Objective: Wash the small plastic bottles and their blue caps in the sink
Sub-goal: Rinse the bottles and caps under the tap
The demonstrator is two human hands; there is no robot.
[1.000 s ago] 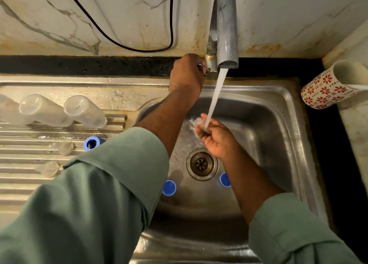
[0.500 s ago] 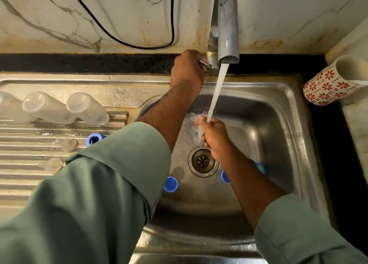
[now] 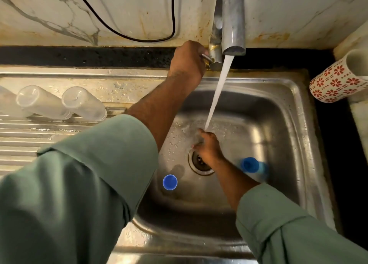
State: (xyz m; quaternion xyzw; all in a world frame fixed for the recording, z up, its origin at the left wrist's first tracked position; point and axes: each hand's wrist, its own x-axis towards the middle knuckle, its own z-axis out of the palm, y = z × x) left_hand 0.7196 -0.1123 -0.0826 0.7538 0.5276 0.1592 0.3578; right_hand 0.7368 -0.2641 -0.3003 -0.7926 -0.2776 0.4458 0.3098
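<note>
Bottles [image 3: 83, 104] lie on their sides on the ribbed draining board at the left of the sink [image 3: 298, 112], side by side and touching, along the board's far edge. Their round ends face up toward me and their long axes slant down toward the basin; they are clear plastic and look empty. A third one is cut off at the left edge.

Down in the basin, one blue cap [image 3: 169, 182] rests on the floor near the left wall, its round face up. Another blue cap [image 3: 250, 165] sits right of the drain [image 3: 201, 164]; it is blurred, so I cannot tell which way it faces. Water [image 3: 219, 88] runs from the tap spout [image 3: 233, 20] in a slanting stream to the basin floor just beyond the drain.

My left hand [image 3: 187, 61] is closed around the tap's small lever at the back rim. My right hand [image 3: 208, 147] is curled narrow under the stream, over the drain's far edge; I cannot tell what it holds, as the splash hides it.

A patterned cup [image 3: 336, 82] lies tipped on the counter past the right rim.
</note>
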